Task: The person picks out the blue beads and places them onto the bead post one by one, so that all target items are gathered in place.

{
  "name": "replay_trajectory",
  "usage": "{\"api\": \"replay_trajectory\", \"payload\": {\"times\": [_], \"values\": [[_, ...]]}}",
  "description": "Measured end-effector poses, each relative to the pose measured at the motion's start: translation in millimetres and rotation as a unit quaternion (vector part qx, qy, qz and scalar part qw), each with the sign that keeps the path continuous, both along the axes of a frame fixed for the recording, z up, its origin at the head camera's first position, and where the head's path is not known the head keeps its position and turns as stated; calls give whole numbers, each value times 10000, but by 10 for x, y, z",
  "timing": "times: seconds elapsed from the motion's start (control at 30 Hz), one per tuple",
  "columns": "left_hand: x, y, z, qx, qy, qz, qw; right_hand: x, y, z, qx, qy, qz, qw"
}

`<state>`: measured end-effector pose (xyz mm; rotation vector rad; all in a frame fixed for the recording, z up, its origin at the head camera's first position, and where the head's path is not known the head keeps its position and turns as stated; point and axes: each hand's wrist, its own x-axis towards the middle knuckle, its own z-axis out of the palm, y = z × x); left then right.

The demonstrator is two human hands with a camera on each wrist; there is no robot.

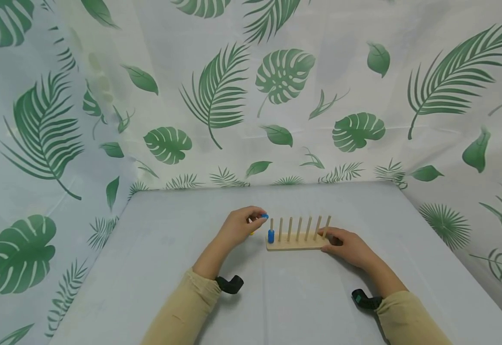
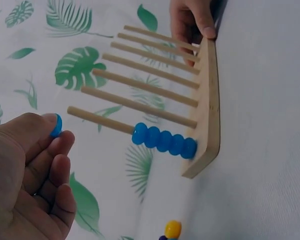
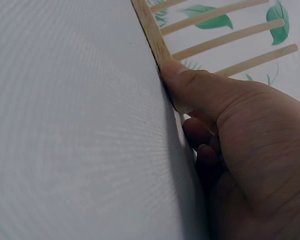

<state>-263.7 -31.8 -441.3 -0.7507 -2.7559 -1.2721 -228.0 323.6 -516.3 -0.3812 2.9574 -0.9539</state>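
Note:
A wooden peg rack (image 1: 298,244) with several upright pegs stands on the table. Its leftmost peg carries a stack of blue beads (image 2: 163,141) at the bottom, with the upper part of the peg bare. Between thumb and index finger, my left hand (image 1: 237,226) pinches another blue bead (image 2: 57,126), close to the top of that peg and apart from it. The other pegs hold no beads. My right hand (image 1: 351,248) grips the right end of the rack's base, its thumb (image 3: 182,80) on the front edge; the fingers behind are partly hidden.
A yellow bead (image 2: 173,229) with a dark one beside it lies left of the rack, mostly hidden behind my left hand in the head view. The white-covered table (image 1: 173,215) meets leaf-printed curtains (image 1: 233,158) at its back edge.

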Motion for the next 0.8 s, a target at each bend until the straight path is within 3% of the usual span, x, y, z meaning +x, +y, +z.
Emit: {"api": "replay_trajectory", "payload": {"times": [0.3, 0.8], "values": [[4, 96, 15, -89, 127, -174, 9997, 0, 1, -1, 82, 46, -4, 10000], [-17, 135, -24, -216, 49, -259, 9994, -10, 9, -7, 88, 13, -9, 10000]]}}
